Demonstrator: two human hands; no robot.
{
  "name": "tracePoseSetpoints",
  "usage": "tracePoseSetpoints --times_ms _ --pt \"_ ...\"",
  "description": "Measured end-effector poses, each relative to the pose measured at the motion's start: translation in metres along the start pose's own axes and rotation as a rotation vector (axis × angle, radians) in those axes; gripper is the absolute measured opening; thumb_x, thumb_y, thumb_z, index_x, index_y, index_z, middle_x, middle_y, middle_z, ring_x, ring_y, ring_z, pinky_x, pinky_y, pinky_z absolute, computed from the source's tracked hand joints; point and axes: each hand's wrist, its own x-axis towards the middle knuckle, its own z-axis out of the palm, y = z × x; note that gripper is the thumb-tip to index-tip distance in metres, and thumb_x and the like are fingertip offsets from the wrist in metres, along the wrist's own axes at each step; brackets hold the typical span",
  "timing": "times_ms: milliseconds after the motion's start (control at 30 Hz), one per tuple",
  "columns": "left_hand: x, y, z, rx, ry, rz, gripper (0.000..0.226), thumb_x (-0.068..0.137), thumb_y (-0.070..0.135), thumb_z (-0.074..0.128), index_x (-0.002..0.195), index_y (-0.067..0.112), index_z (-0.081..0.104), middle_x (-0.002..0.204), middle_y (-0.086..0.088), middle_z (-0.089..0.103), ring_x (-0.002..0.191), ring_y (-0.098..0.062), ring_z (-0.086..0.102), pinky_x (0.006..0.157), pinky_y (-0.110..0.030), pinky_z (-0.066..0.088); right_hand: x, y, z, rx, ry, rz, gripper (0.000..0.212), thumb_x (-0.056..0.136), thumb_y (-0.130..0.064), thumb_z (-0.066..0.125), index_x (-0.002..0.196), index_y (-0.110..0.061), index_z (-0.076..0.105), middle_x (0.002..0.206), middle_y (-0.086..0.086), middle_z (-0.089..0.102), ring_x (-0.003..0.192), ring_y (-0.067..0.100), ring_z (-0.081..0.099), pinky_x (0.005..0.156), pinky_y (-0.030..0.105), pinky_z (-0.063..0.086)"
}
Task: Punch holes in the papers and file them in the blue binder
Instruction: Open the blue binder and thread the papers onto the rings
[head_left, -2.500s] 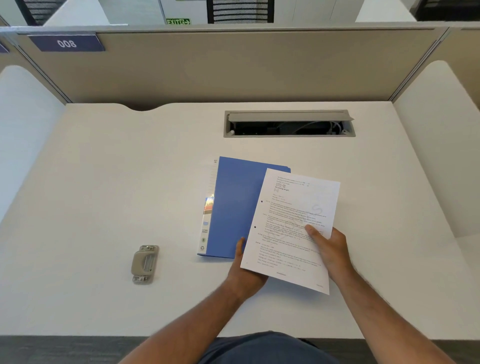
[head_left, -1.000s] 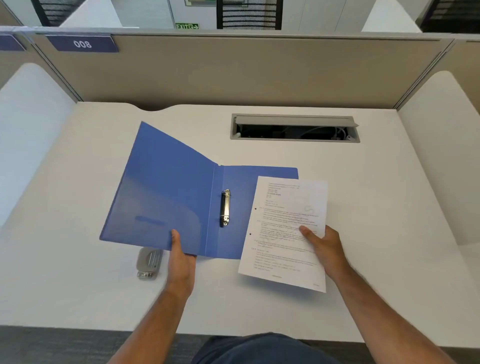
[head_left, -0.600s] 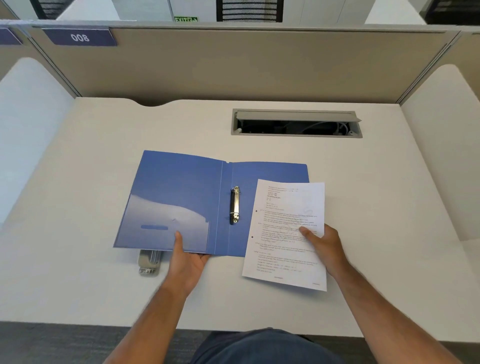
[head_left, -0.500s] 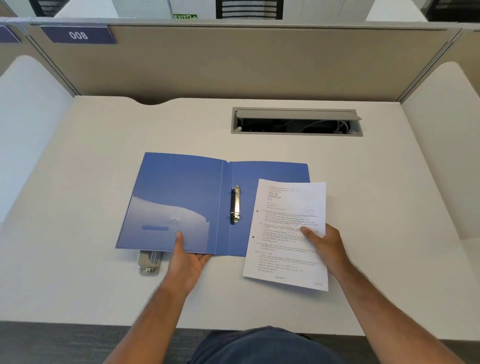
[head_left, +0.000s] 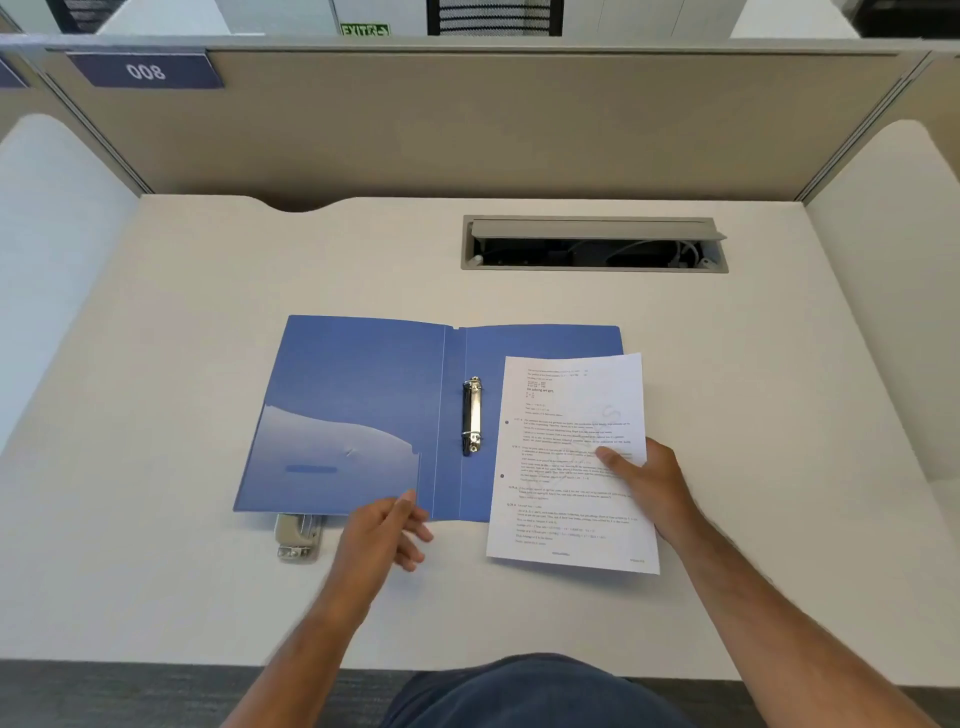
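**Binder open, sheet ready for the rings**

Head view: my left hand (head_left: 382, 535) hovers at the near edge of the blue binder (head_left: 363, 395), fingers loosely spread, gripping nothing. The binder lies open flat mid-table, its ring clip (head_left: 471, 415) on the spine looking closed. My right hand (head_left: 649, 480) pinches the paper (head_left: 566, 457), thumb on top, over the binder's right cover; two punched holes show on the sheet's left margin. The hole punch (head_left: 297, 535) peeks from under the binder's near-left corner. I judge the sheet light, floppy and easily torn at the holes, so best held by the margin.
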Motion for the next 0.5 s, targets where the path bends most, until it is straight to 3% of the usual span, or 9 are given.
tracePoseSetpoints --times_ms 167,300,400,500 --pt "0.038 0.028 0.025 0.16 -0.003 0.207 0.012 0.103 0.034 0.065 0.106 0.024 0.071 0.092 0.004 0.076 0.084 -0.021 0.072 0.07 -0.024 0.06 0.016 -0.008 0.01 -0.032 0.018 -0.014 0.026 0.096 -0.024 0.08 0.12 -0.017 0.076 0.11 -0.004 0.083 0.097 0.018 0.081 0.085 0.037 0.063" --pt "0.068 0.045 0.044 0.225 -0.023 0.263 0.024 0.099 0.032 0.071 0.122 0.025 0.064 0.113 0.011 0.066 0.094 -0.01 0.068 0.067 -0.009 0.053 0.023 -0.014 0.014 -0.051 0.049 -0.019 0.024 0.095 -0.023 0.08 0.118 -0.017 0.076 0.104 -0.008 0.083 0.092 0.013 0.081 0.073 0.023 0.062" --pt "0.09 0.042 0.054 0.258 -0.07 0.287 0.03 0.097 0.03 0.075 0.123 0.029 0.06 0.12 0.008 0.064 0.096 -0.013 0.07 0.073 -0.013 0.058 0.027 -0.012 0.015 -0.059 0.057 -0.01 0.025 0.095 -0.025 0.08 0.119 -0.017 0.076 0.106 -0.007 0.083 0.092 0.012 0.081 0.076 0.027 0.063" --pt "0.105 0.035 0.057 0.34 -0.123 0.281 0.024 0.098 0.032 0.073 0.119 0.029 0.062 0.116 0.008 0.068 0.098 -0.014 0.07 0.084 -0.022 0.061 0.029 -0.01 0.015 -0.057 0.064 -0.002 0.025 0.096 -0.023 0.079 0.119 -0.017 0.076 0.107 -0.006 0.083 0.092 0.01 0.081 0.073 0.021 0.061"
